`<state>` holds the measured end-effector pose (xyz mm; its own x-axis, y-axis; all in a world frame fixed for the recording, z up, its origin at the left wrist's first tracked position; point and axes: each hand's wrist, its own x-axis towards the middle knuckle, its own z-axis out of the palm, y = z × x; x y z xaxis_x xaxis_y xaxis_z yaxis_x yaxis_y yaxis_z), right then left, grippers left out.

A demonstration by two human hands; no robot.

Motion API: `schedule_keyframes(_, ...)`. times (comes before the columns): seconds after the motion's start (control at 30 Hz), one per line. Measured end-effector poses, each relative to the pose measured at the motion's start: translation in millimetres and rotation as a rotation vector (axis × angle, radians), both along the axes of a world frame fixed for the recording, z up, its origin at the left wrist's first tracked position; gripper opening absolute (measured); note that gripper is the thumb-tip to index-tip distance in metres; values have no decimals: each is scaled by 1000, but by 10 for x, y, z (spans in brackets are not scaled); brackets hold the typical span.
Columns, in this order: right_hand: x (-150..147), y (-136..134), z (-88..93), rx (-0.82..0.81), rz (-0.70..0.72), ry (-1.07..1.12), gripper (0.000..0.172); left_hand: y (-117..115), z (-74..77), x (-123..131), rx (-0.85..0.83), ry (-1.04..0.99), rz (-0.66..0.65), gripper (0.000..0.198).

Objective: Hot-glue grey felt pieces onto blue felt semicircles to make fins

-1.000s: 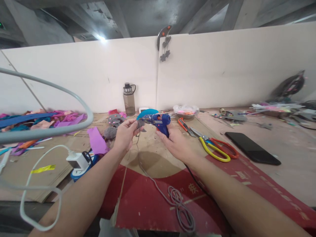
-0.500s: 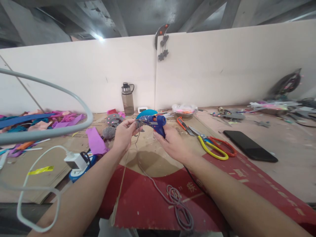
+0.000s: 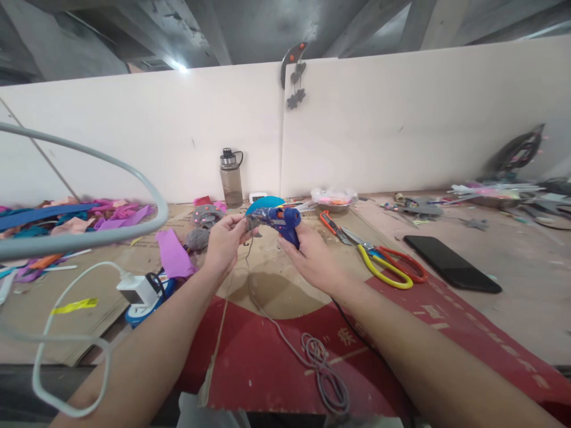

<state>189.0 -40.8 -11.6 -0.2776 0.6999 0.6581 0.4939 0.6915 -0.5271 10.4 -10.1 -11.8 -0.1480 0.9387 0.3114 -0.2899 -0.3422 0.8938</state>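
Note:
My right hand [image 3: 314, 255] is wrapped round the handle of a blue glue gun [image 3: 285, 222], whose nozzle points left. At the nozzle, my left hand [image 3: 226, 241] pinches a small grey piece [image 3: 251, 224]; its exact shape is too small to tell. A grey cord [image 3: 272, 318] hangs from that piece and runs down to a loose coil [image 3: 328, 374] on the red part of the cardboard [image 3: 263, 368]. Behind the gun lies a blue round shape [image 3: 266, 204].
Scissors [image 3: 386, 267], an orange cutter [image 3: 332, 226] and a black phone [image 3: 452, 263] lie right. A bottle [image 3: 231, 181] and bowl [image 3: 335, 205] stand behind. Left are felt scraps [image 3: 176, 254], a white plug [image 3: 137, 292] and a looping pale cable [image 3: 156, 202].

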Motion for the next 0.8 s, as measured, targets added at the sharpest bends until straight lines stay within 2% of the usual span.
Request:
schedule_keyframes(0.43, 20, 7, 24, -40, -59, 5, 24, 10, 15, -16, 13, -12, 35, 19)
schedule_keyframes(0.8, 60, 54, -16, 16, -105, -4, 26, 8, 9, -19, 62, -4, 48, 16)
